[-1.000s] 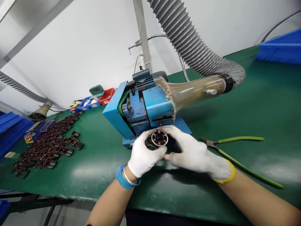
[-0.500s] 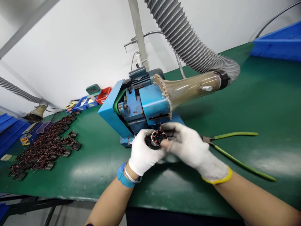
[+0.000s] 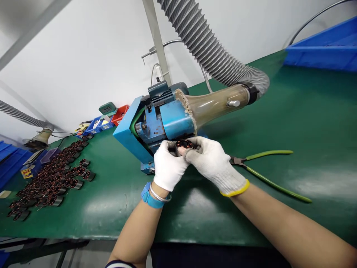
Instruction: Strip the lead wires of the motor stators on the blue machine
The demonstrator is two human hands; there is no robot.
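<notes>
Your two hands hold one small round coil part [image 3: 184,143] between them. Your left hand [image 3: 169,165] curls around its left side, and your right hand [image 3: 209,156] holds its right side. The bare tip of your right thumb sits on the near edge. Both hands are closed in close on the part, so neither one is nearer to it than the other. It is at the tips of your fingers, on the far side of your palms.

The part is round and short, so it has no clear long way. Its open face, with dark and copper bits, looks mostly up.

The part is right in front of the blue machine [image 3: 176,120], just below the front of its cover. I cannot tell if the two touch, because your fingers hide that spot.

The pliers [image 3: 238,161] lie on the green bench [image 3: 117,212], just past your right hand, with the handles spread and pointing away to the right. A big pile of coil parts [image 3: 58,178] is well off to your left.
</notes>
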